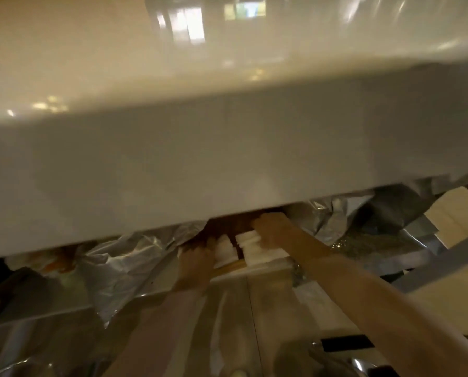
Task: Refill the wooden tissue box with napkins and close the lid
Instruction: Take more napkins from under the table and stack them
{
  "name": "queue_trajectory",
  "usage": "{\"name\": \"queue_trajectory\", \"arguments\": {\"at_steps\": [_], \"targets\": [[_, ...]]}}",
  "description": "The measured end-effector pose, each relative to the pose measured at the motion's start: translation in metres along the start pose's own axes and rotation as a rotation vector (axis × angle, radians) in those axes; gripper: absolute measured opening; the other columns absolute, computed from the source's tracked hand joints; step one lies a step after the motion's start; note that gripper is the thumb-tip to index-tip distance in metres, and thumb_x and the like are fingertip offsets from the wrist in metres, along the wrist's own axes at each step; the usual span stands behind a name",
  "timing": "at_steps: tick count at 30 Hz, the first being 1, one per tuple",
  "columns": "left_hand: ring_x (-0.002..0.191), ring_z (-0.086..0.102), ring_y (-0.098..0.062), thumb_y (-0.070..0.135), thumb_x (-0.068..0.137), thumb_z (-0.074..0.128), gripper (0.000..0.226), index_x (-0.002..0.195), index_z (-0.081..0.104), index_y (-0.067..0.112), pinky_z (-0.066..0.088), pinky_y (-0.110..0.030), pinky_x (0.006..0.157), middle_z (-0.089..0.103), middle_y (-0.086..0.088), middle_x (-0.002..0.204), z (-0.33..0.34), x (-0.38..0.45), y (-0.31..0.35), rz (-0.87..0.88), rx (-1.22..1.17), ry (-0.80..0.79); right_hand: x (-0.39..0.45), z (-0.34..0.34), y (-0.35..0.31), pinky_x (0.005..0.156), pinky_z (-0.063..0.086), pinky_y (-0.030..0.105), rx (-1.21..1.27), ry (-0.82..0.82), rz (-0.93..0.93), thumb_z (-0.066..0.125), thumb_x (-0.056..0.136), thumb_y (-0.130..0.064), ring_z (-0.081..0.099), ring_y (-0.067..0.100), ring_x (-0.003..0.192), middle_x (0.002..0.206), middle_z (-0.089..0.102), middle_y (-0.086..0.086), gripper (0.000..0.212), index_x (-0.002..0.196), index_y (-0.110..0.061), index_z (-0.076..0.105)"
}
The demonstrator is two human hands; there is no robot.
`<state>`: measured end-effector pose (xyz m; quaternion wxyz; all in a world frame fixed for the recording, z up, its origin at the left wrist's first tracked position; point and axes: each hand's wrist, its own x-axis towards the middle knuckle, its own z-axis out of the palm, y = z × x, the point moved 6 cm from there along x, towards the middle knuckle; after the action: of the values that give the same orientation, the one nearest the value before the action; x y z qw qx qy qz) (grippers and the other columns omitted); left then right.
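Head view is showing both hands reaching under a glossy white surface (227,164), the right hand (273,229) gripping a napkin stack (250,242) and the left hand (197,261) closing around more napkins beside the wooden tissue box (228,227).

- Countertop (227,164): glossy off-white to pale grey, with warm yellowish and white light reflections across its upper face.
- Napkins (250,244): plain white, stacked, no print visible.
- Wooden tissue box (228,225): dark reddish-brown inside; a lighter yellow-tan edge at its near rim. Blur prevents a firm reading of the grain.
- Plastic wrapping (124,257): clear to silvery grey, crinkled, with white glints.
- Orange patch (57,263) behind the wrapping at left: probably packaging, unidentifiable.
- Shelf surface (455,213) at right: pale beige.
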<state>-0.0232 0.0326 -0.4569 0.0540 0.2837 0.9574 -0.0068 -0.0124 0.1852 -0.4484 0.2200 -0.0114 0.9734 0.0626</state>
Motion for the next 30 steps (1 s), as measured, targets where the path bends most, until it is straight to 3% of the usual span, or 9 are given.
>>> {"name": "queue_trajectory", "arguments": {"at_steps": [2, 4, 6, 11, 14, 18, 22, 25, 30], "targets": [[0.06, 0.069, -0.025, 0.007, 0.062, 0.074, 0.029, 0.091, 0.069, 0.01, 0.053, -0.027, 0.056, 0.071, -0.008, 0.069, -0.005, -0.005, 0.003, -0.002, -0.07, -0.037, -0.013, -0.006, 0.004, 0.087, 0.047, 0.037, 0.032, 0.022, -0.01, 0.051, 0.086, -0.014, 0.058, 0.029, 0.109, 0.12, 0.059, 0.014, 0.03, 0.114, -0.005, 0.056], [0.04, 0.061, -0.018, 0.01, 0.037, 0.088, 0.036, 0.069, 0.072, 0.014, 0.045, -0.019, 0.037, 0.065, -0.004, 0.05, -0.009, -0.008, 0.007, 0.021, -0.051, -0.042, -0.027, -0.009, 0.009, 0.084, 0.048, 0.037, 0.1, 0.04, 0.018, 0.051, 0.085, -0.014, 0.058, 0.03, 0.107, 0.117, 0.06, 0.015, 0.029, 0.111, -0.005, 0.057], [0.038, 0.06, -0.013, 0.015, 0.024, 0.091, 0.045, 0.066, 0.074, 0.017, 0.041, -0.016, 0.033, 0.065, -0.002, 0.047, -0.031, -0.02, 0.013, 0.02, -0.004, -0.008, -0.044, -0.018, 0.009, 0.08, 0.049, 0.035, 0.183, 0.068, 0.003, 0.052, 0.082, -0.013, 0.06, 0.031, 0.102, 0.112, 0.063, 0.016, 0.027, 0.107, -0.005, 0.06], [0.092, 0.066, -0.024, 0.019, 0.075, 0.07, 0.044, 0.117, 0.058, 0.012, 0.05, -0.025, 0.075, 0.066, -0.015, 0.107, -0.098, -0.07, 0.024, -0.001, -0.073, 0.069, -0.101, -0.044, 0.007, 0.071, 0.042, 0.03, 0.324, 0.118, -0.038, 0.052, 0.083, -0.014, 0.06, 0.029, 0.098, 0.106, 0.065, 0.014, 0.023, 0.103, -0.007, 0.061], [0.113, 0.052, -0.022, 0.023, 0.092, 0.043, 0.037, 0.13, 0.043, 0.019, 0.041, -0.029, 0.092, 0.054, -0.008, 0.127, -0.116, -0.111, 0.029, 0.07, -0.217, -0.141, -0.141, -0.06, 0.005, 0.071, 0.045, 0.031, 0.372, 0.081, -0.031, 0.052, 0.084, -0.022, 0.059, 0.023, 0.09, 0.104, 0.065, 0.009, 0.016, 0.096, -0.015, 0.06], [0.097, 0.06, -0.018, 0.019, 0.091, 0.046, 0.019, 0.107, 0.057, 0.018, 0.045, -0.027, 0.077, 0.065, -0.003, 0.106, -0.175, -0.146, 0.04, 0.201, -0.226, -0.125, -0.207, -0.099, -0.001, 0.074, 0.046, 0.032, 0.367, 0.098, -0.082, 0.046, 0.087, -0.027, 0.055, 0.018, 0.081, 0.096, 0.066, 0.007, 0.016, 0.076, -0.019, 0.054], [0.086, 0.063, -0.014, 0.024, 0.086, 0.054, 0.012, 0.092, 0.062, 0.016, 0.051, -0.032, 0.074, 0.069, -0.001, 0.093, -0.239, -0.181, 0.045, 0.265, -0.304, -0.173, -0.274, -0.151, -0.007, 0.059, 0.043, 0.03, 0.35, 0.09, -0.13, 0.053, 0.082, -0.022, 0.054, 0.018, 0.065, 0.07, 0.06, 0.006, 0.015, 0.074, -0.011, 0.061], [0.076, 0.057, -0.005, 0.022, 0.084, 0.059, 0.004, 0.081, 0.056, 0.022, 0.042, -0.019, 0.062, 0.061, 0.01, 0.081, -0.293, -0.202, 0.052, 0.311, -0.339, -0.225, -0.317, -0.187, -0.008, 0.052, 0.036, 0.031, 0.352, 0.05, -0.143, 0.055, 0.078, -0.02, 0.047, 0.017, 0.055, 0.06, 0.051, 0.002, 0.015, 0.065, -0.012, 0.055], [0.085, 0.058, -0.012, 0.023, 0.084, 0.06, 0.018, 0.1, 0.063, 0.015, 0.046, -0.022, 0.069, 0.063, 0.003, 0.094, -0.372, -0.223, 0.054, 0.333, -0.355, -0.257, -0.368, -0.254, -0.003, 0.05, 0.037, 0.021, 0.386, 0.11, -0.193, 0.056, 0.08, -0.02, 0.052, 0.01, 0.058, 0.067, 0.058, -0.004, 0.009, 0.071, -0.018, 0.059]]}}
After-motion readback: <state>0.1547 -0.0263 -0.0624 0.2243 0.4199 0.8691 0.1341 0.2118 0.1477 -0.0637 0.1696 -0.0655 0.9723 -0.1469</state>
